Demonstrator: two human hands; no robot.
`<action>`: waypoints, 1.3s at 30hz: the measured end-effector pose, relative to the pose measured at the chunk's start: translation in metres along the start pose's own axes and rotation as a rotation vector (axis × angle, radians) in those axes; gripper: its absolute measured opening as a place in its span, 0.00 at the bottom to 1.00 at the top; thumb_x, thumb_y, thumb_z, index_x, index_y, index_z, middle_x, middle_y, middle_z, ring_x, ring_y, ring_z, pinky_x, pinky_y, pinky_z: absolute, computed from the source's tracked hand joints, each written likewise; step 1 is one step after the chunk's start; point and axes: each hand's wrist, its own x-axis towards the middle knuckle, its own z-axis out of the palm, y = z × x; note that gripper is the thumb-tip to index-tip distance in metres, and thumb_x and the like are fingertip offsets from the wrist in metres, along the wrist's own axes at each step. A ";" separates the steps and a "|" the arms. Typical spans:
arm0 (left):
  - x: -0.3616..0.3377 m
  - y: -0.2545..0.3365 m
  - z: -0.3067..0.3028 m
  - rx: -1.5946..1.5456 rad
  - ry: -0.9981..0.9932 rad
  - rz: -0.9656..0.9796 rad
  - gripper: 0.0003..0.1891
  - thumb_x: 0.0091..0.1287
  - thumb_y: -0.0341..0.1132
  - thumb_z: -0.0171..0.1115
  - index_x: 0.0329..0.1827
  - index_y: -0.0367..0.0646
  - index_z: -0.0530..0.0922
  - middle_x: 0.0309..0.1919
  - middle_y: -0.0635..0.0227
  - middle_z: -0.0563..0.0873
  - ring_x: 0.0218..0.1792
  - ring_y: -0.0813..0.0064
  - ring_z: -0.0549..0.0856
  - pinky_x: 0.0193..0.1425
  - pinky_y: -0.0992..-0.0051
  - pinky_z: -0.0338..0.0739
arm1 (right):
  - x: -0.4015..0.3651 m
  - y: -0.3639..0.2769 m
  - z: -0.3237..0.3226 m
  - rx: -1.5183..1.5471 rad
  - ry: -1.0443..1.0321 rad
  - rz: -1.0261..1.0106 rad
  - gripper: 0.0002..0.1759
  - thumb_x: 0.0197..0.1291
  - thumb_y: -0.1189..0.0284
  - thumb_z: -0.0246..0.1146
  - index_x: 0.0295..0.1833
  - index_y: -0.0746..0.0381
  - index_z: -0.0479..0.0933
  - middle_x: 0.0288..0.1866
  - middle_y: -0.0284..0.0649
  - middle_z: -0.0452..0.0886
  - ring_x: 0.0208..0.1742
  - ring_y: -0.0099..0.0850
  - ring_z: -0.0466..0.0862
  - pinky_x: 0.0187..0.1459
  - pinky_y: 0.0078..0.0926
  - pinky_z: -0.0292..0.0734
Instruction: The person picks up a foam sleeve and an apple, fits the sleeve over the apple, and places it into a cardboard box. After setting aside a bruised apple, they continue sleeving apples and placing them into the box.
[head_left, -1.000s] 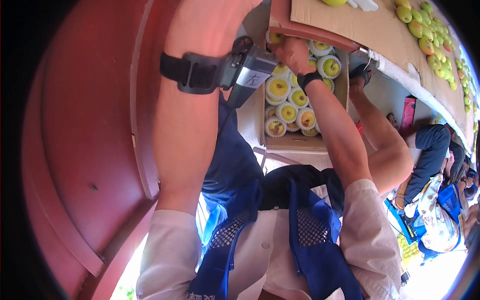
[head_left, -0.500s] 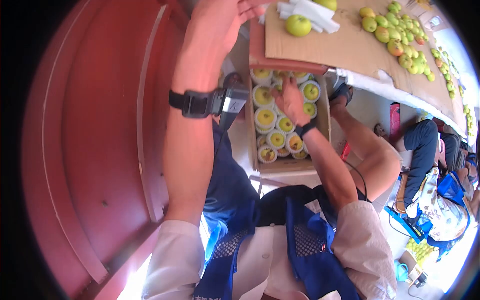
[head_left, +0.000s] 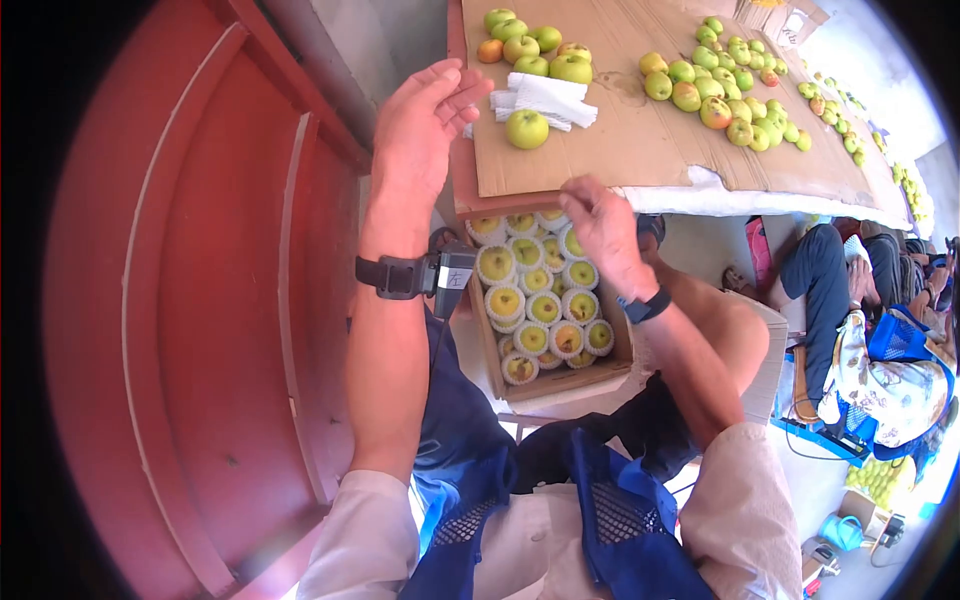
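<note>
My left hand (head_left: 425, 125) is raised at the left end of the cardboard-topped table (head_left: 620, 160), with nothing in it and its fingers apart and slightly bent. To its right, a green apple (head_left: 527, 129) sits in front of a stack of white foam nets (head_left: 545, 100). Above the right edge of a cardboard box (head_left: 570, 384) hovers my right hand (head_left: 608, 232), fingers loosely bent, no object visible in them. Inside the box stand apples in white foam nets (head_left: 505, 302), packed close together. The table edge hides the far end of the box.
Behind the nets lie several loose apples (head_left: 521, 48). A larger pile of green and reddish apples (head_left: 712, 90) spreads over the table's middle. A red door panel (head_left: 220, 300) rises on my left. A person in a blue vest (head_left: 895, 340) sits on the right.
My right hand has come up out of the box towards the table edge. The view has shifted, so more of the tabletop shows. My left hand stays raised near the foam nets.
</note>
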 end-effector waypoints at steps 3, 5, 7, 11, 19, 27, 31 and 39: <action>0.005 -0.004 0.011 -0.014 -0.018 -0.024 0.14 0.79 0.31 0.59 0.62 0.35 0.78 0.54 0.57 0.87 0.58 0.62 0.88 0.54 0.70 0.81 | 0.043 -0.010 -0.030 -0.123 0.027 0.050 0.13 0.66 0.69 0.68 0.54 0.61 0.81 0.44 0.47 0.89 0.46 0.48 0.89 0.48 0.45 0.82; 0.009 -0.005 0.018 -0.013 -0.030 -0.032 0.14 0.79 0.31 0.59 0.62 0.35 0.78 0.53 0.58 0.87 0.58 0.63 0.88 0.53 0.71 0.81 | 0.071 -0.017 -0.042 -0.196 0.044 0.027 0.15 0.66 0.68 0.69 0.55 0.61 0.80 0.48 0.47 0.87 0.49 0.49 0.87 0.50 0.44 0.81; 0.012 -0.006 0.023 -0.025 -0.041 -0.058 0.14 0.79 0.32 0.59 0.62 0.35 0.77 0.53 0.58 0.88 0.57 0.64 0.89 0.53 0.72 0.82 | 0.090 -0.023 -0.048 -0.295 0.055 -0.028 0.20 0.65 0.67 0.70 0.59 0.62 0.78 0.55 0.48 0.82 0.54 0.48 0.84 0.55 0.44 0.80; 0.013 -0.010 0.032 -0.010 -0.034 -0.081 0.14 0.79 0.32 0.59 0.62 0.35 0.77 0.52 0.59 0.88 0.56 0.66 0.89 0.52 0.72 0.82 | 0.120 -0.001 -0.033 -0.417 0.164 -0.194 0.21 0.64 0.67 0.70 0.61 0.61 0.78 0.55 0.47 0.82 0.53 0.48 0.84 0.56 0.44 0.80; 0.035 -0.034 0.040 0.119 -0.059 -0.167 0.13 0.78 0.33 0.60 0.61 0.38 0.78 0.52 0.59 0.89 0.54 0.68 0.89 0.52 0.72 0.80 | 0.148 0.031 -0.026 -0.099 0.114 0.162 0.18 0.64 0.63 0.69 0.55 0.61 0.86 0.52 0.49 0.87 0.53 0.46 0.87 0.56 0.42 0.81; 0.053 -0.084 0.063 0.362 -0.086 -0.223 0.20 0.73 0.38 0.68 0.62 0.37 0.79 0.54 0.63 0.88 0.55 0.71 0.88 0.54 0.71 0.77 | 0.142 0.043 -0.049 0.227 0.229 0.183 0.16 0.64 0.65 0.70 0.52 0.66 0.87 0.43 0.47 0.90 0.45 0.37 0.90 0.49 0.35 0.82; 0.047 -0.091 0.098 0.411 -0.077 -0.152 0.23 0.69 0.40 0.71 0.62 0.35 0.80 0.53 0.66 0.88 0.50 0.75 0.85 0.52 0.71 0.76 | 0.128 0.026 -0.060 0.337 0.193 0.189 0.17 0.63 0.69 0.72 0.52 0.69 0.85 0.42 0.43 0.90 0.43 0.29 0.87 0.48 0.30 0.80; 0.057 -0.110 0.109 0.452 -0.144 -0.093 0.15 0.73 0.36 0.65 0.58 0.38 0.85 0.50 0.67 0.89 0.50 0.77 0.84 0.52 0.72 0.77 | 0.105 0.003 -0.090 0.606 0.081 0.235 0.19 0.63 0.67 0.74 0.55 0.67 0.84 0.47 0.39 0.89 0.48 0.27 0.85 0.51 0.27 0.78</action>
